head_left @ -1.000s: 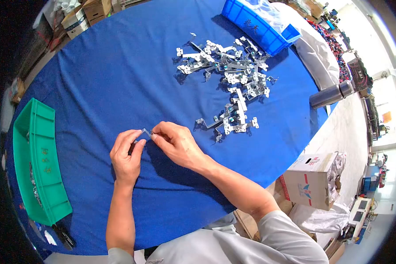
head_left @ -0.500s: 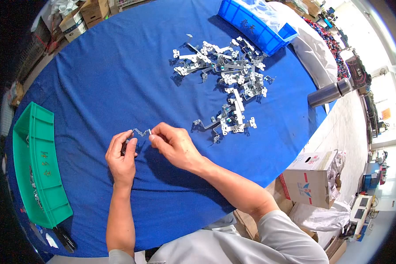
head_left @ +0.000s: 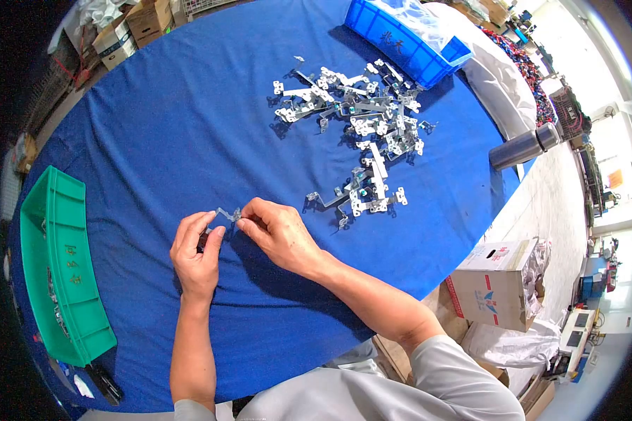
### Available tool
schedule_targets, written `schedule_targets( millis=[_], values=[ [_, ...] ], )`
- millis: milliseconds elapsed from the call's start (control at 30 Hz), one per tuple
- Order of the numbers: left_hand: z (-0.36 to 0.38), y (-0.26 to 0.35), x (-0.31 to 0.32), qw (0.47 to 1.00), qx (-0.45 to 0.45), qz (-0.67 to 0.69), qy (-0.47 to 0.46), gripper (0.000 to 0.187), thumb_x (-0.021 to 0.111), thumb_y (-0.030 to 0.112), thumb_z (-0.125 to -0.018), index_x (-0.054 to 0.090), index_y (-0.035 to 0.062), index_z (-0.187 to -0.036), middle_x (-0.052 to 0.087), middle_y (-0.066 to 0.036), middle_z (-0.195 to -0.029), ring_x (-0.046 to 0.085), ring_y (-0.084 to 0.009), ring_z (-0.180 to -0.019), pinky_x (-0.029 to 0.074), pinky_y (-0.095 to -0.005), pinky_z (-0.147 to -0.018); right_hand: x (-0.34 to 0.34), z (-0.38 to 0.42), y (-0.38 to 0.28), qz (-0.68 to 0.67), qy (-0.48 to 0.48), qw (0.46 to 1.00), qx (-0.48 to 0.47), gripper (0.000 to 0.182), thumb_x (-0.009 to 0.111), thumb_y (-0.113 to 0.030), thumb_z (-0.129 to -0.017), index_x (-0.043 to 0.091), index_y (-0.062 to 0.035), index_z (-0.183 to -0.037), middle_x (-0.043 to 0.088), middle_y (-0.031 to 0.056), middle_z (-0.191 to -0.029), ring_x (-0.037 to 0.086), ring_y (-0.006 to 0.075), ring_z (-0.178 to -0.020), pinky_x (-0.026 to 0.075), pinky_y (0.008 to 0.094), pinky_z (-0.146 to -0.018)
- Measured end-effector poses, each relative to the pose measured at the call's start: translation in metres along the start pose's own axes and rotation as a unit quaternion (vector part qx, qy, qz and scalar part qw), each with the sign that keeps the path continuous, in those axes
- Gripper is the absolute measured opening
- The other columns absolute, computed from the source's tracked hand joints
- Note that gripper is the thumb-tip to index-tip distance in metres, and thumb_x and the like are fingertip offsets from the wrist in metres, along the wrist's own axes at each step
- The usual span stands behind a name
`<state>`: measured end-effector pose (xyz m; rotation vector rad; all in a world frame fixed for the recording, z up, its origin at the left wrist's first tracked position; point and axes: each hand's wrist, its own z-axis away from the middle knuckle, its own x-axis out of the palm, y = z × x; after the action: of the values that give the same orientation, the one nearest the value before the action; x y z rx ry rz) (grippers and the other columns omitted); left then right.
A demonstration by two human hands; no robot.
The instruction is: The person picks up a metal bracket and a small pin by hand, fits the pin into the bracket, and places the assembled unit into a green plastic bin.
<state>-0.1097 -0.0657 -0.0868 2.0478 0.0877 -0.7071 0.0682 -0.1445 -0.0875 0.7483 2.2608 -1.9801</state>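
Note:
A small bent metal bracket (head_left: 225, 215) spans the gap between my two hands over the blue cloth. My left hand (head_left: 196, 254) is closed on its left end, with thumb and fingers curled round it. The thumb and forefinger of my right hand (head_left: 277, 233) pinch the bracket's right end. Up and to the right lies a loose heap of similar silvery metal brackets (head_left: 372, 116), running down into a smaller cluster (head_left: 372, 193) nearer my right hand.
A green bin (head_left: 84, 266) holding some metal parts stands at the left edge. A blue crate (head_left: 400, 42) with clear plastic is at the top right. A metal flask (head_left: 523, 147) lies at the cloth's right edge, above a cardboard box (head_left: 488, 284) beside the table.
The bracket between my hands has turned a little, and its right end now looks different at my right fingertips. Both hands stay in nearly the same place.

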Motion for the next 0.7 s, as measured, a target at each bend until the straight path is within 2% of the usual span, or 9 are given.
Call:
schedule_targets(
  millis=[33,133,233,333,367,433,533,633,700],
  values=[
    [-0.0001,0.0008,0.0003,1.000,0.005,-0.007,0.001,0.024,0.076,0.001,-0.087,0.073,-0.0002,-0.111,0.073,-0.015,-0.109,0.070,-0.0259,-0.101,0.054,-0.0346,-0.091,0.0000,0.0000,-0.0001,0.003,0.000,1.000,0.004,0.018,0.068,-0.015,-0.099,0.063,0.0024,-0.099,0.064,0.0116,-0.075,0.058,0.0188,-0.063,0.047,0.0352,-0.059],
    [-0.0005,0.0028,0.0011,1.000,-0.004,-0.003,-0.003,0.024,0.076,0.001,-0.087,0.074,-0.0001,-0.111,0.073,-0.015,-0.109,0.070,-0.0258,-0.100,0.054,-0.0343,-0.090,0.0034,0.0001,-0.0020,-0.053,0.010,0.997,0.050,0.018,0.066,-0.014,-0.096,0.061,0.0028,-0.097,0.066,0.0229,-0.084,0.067,0.0403,-0.076,0.052,0.0468,-0.069],
    [-0.0002,0.0019,0.0018,1.000,-0.007,0.002,-0.009,0.024,0.076,0.000,-0.087,0.074,-0.0002,-0.110,0.073,-0.015,-0.109,0.070,-0.0257,-0.100,0.054,-0.0342,-0.089,0.0037,0.0000,-0.0053,-0.110,0.009,0.993,0.036,0.018,0.067,-0.014,-0.095,0.061,0.0028,-0.098,0.066,0.0220,-0.085,0.067,0.0388,-0.075,0.052,0.0465,-0.069],
    [-0.0019,0.0010,0.0025,0.999,0.036,-0.003,-0.009,0.023,0.075,-0.001,-0.087,0.074,-0.0002,-0.110,0.072,-0.014,-0.108,0.070,-0.0235,-0.094,0.055,-0.0320,-0.080,0.0006,-0.0004,-0.0012,-0.037,-0.010,0.999,-0.006,0.018,0.068,-0.015,-0.099,0.064,0.0025,-0.101,0.065,0.0132,-0.087,0.064,0.0202,-0.073,0.052,0.0350,-0.066],
    [-0.0025,0.0008,0.0028,0.998,0.056,-0.006,-0.009,0.022,0.075,-0.002,-0.087,0.073,-0.0003,-0.109,0.072,-0.014,-0.108,0.070,-0.0224,-0.091,0.056,-0.0309,-0.076,-0.0004,-0.0005,-0.0004,-0.013,-0.008,1.000,-0.011,0.018,0.068,-0.015,-0.099,0.064,0.0026,-0.101,0.064,0.0126,-0.086,0.063,0.0197,-0.074,0.051,0.0349,-0.066],
    [-0.0020,-0.0021,0.0039,0.997,0.070,-0.006,-0.011,0.022,0.075,-0.002,-0.087,0.074,-0.0005,-0.109,0.072,-0.014,-0.107,0.070,-0.0224,-0.091,0.056,-0.0309,-0.076,-0.0019,-0.0008,0.0002,0.036,-0.004,0.999,-0.020,0.018,0.067,-0.015,-0.099,0.064,0.0027,-0.100,0.062,0.0113,-0.084,0.062,0.0189,-0.075,0.050,0.0347,-0.066],
    [-0.0019,0.0003,0.0043,0.998,0.062,0.009,-0.026,0.022,0.074,-0.002,-0.087,0.073,-0.0008,-0.109,0.072,-0.014,-0.107,0.070,-0.0217,-0.090,0.056,-0.0312,-0.076,-0.0024,-0.0017,-0.0067,0.018,0.052,0.996,-0.063,0.012,0.065,-0.011,-0.098,0.063,0.0005,-0.098,0.057,0.0161,-0.076,0.059,0.0316,-0.070,0.048,0.0444,-0.066],
    [-0.0018,0.0028,0.0031,1.000,0.021,0.009,-0.017,0.021,0.073,-0.002,-0.089,0.074,-0.0006,-0.110,0.072,-0.011,-0.108,0.068,-0.0169,-0.087,0.056,-0.0291,-0.075,-0.0008,-0.0052,-0.0059,-0.046,0.097,0.992,-0.065,0.013,0.064,-0.012,-0.099,0.064,0.0005,-0.099,0.058,0.0156,-0.078,0.059,0.0306,-0.070,0.048,0.0422,-0.065],
    [0.0003,-0.0001,0.0003,0.999,-0.033,0.032,0.000,0.020,0.072,-0.001,-0.091,0.073,-0.0003,-0.111,0.071,-0.009,-0.108,0.065,-0.0127,-0.083,0.055,-0.0267,-0.072,-0.0005,-0.0032,-0.0043,-0.111,0.030,0.991,0.064,0.017,0.064,-0.015,-0.100,0.063,0.0017,-0.099,0.064,0.0143,-0.073,0.063,0.0223,-0.062,0.048,0.0380,-0.059]
  ],
)
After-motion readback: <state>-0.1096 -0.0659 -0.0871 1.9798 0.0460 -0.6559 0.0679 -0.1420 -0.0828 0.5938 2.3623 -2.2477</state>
